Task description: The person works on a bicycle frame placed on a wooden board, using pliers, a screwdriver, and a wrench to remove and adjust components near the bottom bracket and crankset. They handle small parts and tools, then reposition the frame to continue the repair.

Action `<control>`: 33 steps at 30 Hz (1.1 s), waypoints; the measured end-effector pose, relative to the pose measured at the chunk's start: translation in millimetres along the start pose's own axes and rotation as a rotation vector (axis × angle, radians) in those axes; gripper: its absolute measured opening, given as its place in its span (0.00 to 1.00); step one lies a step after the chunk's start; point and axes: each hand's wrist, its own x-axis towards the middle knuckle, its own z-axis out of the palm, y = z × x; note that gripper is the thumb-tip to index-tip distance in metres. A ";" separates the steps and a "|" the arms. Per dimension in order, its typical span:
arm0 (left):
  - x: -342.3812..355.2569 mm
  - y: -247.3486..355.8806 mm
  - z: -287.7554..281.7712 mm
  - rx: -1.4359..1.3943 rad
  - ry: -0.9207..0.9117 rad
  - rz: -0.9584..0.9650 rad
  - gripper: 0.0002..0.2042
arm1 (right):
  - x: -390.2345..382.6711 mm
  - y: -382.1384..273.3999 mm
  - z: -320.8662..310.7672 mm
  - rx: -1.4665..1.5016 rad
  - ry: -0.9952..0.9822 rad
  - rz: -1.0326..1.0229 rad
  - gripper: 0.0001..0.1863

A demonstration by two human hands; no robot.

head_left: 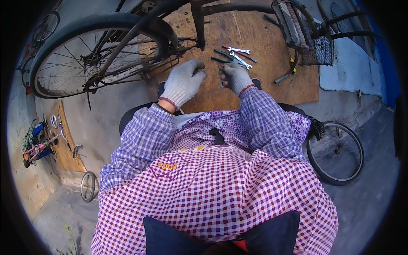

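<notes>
Both my hands wear whitish knit gloves with red cuffs. My left hand [183,81] hovers over the wooden board [272,91], thumb apart from the half-bent fingers, nothing seen in it. My right hand [237,79] is closed, its dark fingertips curled inward. A small pale shiny bit [222,84] shows at those fingertips, too small to name. Just beyond the right hand lie two open-ended spanners [241,60], crossing over a red-handled tool [248,56], and pliers with dark green handles [222,59]. An upturned or tilted bicycle [144,23] stands beyond my left hand.
The bicycle's rear wheel [36,63] spreads over the far left. A wire basket [318,51] hangs at the far right, near a grey-tipped tool [280,79]. Small metal parts lie on the board's far side. A loose wheel [361,153] is on the right.
</notes>
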 end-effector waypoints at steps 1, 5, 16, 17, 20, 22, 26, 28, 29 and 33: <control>-6.1 10.9 -2.7 -0.007 -0.011 0.029 0.19 | 3.4 2.9 -8.0 -0.001 0.023 -0.039 0.13; -25.4 55.6 -20.1 0.010 -0.157 0.075 0.20 | 17.0 0.9 -52.3 0.018 0.236 -0.005 0.11; -35.5 160.0 -60.5 -0.052 -0.266 0.304 0.16 | 20.1 -108.2 -176.6 -0.028 0.656 -0.102 0.07; -35.1 167.6 -58.4 -0.054 -0.280 0.302 0.16 | 18.2 -117.9 -186.6 -0.006 0.674 -0.116 0.07; -34.8 183.8 -48.2 -0.066 -0.280 0.341 0.16 | 15.9 -137.8 -213.6 0.035 0.692 -0.154 0.10; -35.8 187.0 -42.0 -0.076 -0.287 0.333 0.16 | 17.0 -142.4 -225.2 0.060 0.722 -0.180 0.11; -36.2 180.1 -39.1 -0.102 -0.247 0.415 0.16 | 18.5 -140.3 -228.2 0.065 0.743 -0.174 0.11; -36.7 174.8 -42.9 -0.088 -0.255 0.396 0.18 | 18.8 -137.1 -219.9 0.063 0.725 -0.181 0.11; -37.7 172.4 -45.5 -0.104 -0.234 0.416 0.17 | 19.0 -135.1 -214.1 0.059 0.724 -0.180 0.11; -41.4 158.2 -55.0 -0.100 -0.240 0.369 0.15 | 22.4 -117.2 -184.3 0.074 0.626 -0.130 0.11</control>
